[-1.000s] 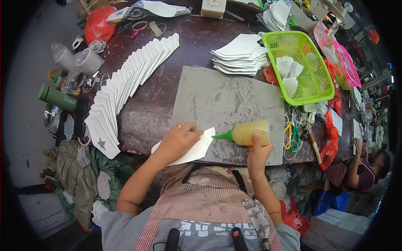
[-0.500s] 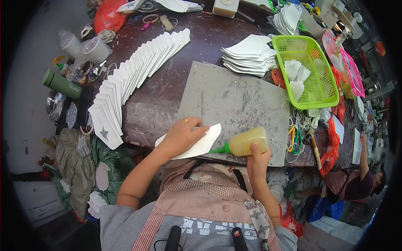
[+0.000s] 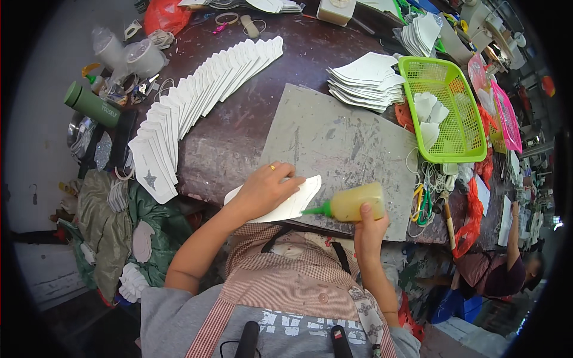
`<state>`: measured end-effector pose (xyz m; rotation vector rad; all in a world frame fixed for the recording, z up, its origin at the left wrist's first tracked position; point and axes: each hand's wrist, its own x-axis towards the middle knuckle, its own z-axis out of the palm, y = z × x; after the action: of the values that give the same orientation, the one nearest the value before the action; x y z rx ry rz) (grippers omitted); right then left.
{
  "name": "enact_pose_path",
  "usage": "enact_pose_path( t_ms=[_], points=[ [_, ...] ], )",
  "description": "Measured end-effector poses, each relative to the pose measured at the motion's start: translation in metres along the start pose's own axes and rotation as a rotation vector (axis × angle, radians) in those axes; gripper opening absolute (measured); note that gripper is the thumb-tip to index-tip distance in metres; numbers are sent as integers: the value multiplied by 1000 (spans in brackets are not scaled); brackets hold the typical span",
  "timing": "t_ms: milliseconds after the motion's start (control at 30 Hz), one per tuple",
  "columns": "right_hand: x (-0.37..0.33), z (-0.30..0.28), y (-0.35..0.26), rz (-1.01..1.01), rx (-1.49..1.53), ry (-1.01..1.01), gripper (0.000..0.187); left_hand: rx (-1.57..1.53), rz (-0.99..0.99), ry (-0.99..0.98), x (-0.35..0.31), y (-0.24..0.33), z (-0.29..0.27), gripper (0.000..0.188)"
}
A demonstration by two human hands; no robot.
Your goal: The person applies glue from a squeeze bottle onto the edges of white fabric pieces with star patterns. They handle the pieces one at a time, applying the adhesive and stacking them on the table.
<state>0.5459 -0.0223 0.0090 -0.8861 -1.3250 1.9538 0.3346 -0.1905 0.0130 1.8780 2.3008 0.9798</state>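
My right hand is wrapped round a squeeze bottle of yellowish liquid. The bottle lies almost level, its green nozzle pointing left at the edge of a white cut piece. Across that piece rests my left hand, fingers together and bent, holding it at the near edge of a grey board. The left thumb is hidden. On the left, a long overlapping row of similar white pieces curves over the table; the nearest bears a grey star.
Behind the board sits a stack of white pieces. A green basket holds a few white scraps. Scissors and a wooden-handled tool lie right of the board. A green bottle stands far left. Another person works at right.
The nozzle tip sits slightly higher, close to the white piece's right edge. My left hand still holds the piece, and the whole view has shifted slightly.
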Motion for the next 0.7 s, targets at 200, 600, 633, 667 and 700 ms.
enact_pose_path(
  t_ms=[200,600,633,667,700],
  points=[
    [2,-2,-16,62,219,-73,39,16,-18,62,-7,1,3,40],
    [59,-60,4,-134,454,-69,63,-135,-812,1286,-154,-55,-151,58],
    [59,-57,4,-124,452,-62,63,-106,-796,1315,-181,-89,-147,58],
    [59,-55,5,-120,452,-45,64,-34,-827,1269,-194,-110,-141,58],
    [59,-55,5,-120,453,-25,64,35,-853,1222,-201,-126,-135,59]
  ],
)
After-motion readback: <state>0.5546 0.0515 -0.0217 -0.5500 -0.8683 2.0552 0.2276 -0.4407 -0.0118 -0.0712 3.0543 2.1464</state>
